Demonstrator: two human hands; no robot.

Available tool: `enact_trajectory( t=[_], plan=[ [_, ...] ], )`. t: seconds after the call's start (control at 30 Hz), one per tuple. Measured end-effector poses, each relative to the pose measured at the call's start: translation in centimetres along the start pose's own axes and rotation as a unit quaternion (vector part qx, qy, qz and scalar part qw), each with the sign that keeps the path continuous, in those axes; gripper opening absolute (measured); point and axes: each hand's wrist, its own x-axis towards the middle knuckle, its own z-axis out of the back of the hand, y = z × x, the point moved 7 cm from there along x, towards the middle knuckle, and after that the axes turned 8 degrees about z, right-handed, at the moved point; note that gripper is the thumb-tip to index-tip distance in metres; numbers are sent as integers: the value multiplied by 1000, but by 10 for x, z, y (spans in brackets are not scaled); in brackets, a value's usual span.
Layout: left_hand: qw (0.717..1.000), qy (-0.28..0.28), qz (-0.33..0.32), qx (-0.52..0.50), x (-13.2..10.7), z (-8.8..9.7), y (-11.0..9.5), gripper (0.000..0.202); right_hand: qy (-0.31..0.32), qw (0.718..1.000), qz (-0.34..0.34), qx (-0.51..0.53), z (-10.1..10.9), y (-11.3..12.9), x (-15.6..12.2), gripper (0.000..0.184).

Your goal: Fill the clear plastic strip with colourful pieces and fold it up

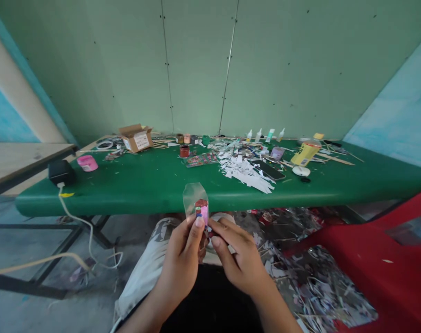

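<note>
In front of my lap, my left hand (184, 247) pinches a small pink and dark-red piece (202, 210) between thumb and fingers. A sheet of clear plastic film (193, 194) sticks up behind this piece, held in the same grip. My right hand (240, 249) is closed at the lower right edge of the piece, thumb and forefinger together. Something small and dark shows at those fingertips, too little of it to name. Both hands are just short of the green table's (155, 196) front edge.
White paper scraps (247, 171) and a dark phone (271, 169) lie on the table. A cardboard box (136, 138), red jar (184, 151), yellow-labelled bottle (306, 151) and pink container (87, 163) stand there too. To the right is a red chair (380, 259) above littered floor.
</note>
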Motion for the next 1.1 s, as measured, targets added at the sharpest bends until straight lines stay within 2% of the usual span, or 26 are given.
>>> enact_trajectory(
  t=[0.23, 0.43, 0.7, 0.83, 0.9, 0.97, 1.03, 1.1],
  plan=[
    [999, -33, -1, 16, -1, 4, -7, 38, 21, 999, 24, 19, -2, 3, 1, 44],
    [999, -18, -2, 29, 1, 2, -9, 35, -12, 999, 35, 17, -3, 3, 0, 48],
    [1000, -6, 8, 17, 1, -3, -6, 39, -59, 997, 57, -16, -2, 7, 0, 41],
    [1000, 5, 20, 1, 0, -5, -8, 43, -85, 995, 46, -31, 0, 6, 0, 38],
    [1000, 11, 18, 1, 0, -6, -10, 45, -100, 994, 27, -35, 3, 3, -1, 35],
    [1000, 17, 15, 5, -1, -6, -10, 45, -120, 992, -26, -13, 6, -5, -3, 29],
    [999, 24, 11, 27, -1, -6, -9, 43, -147, 983, -97, 53, 9, -15, -5, 24],
    [996, 37, 4, 77, -1, -7, -6, 39, -169, 962, -160, 143, 7, -26, -8, 22]
  ],
)
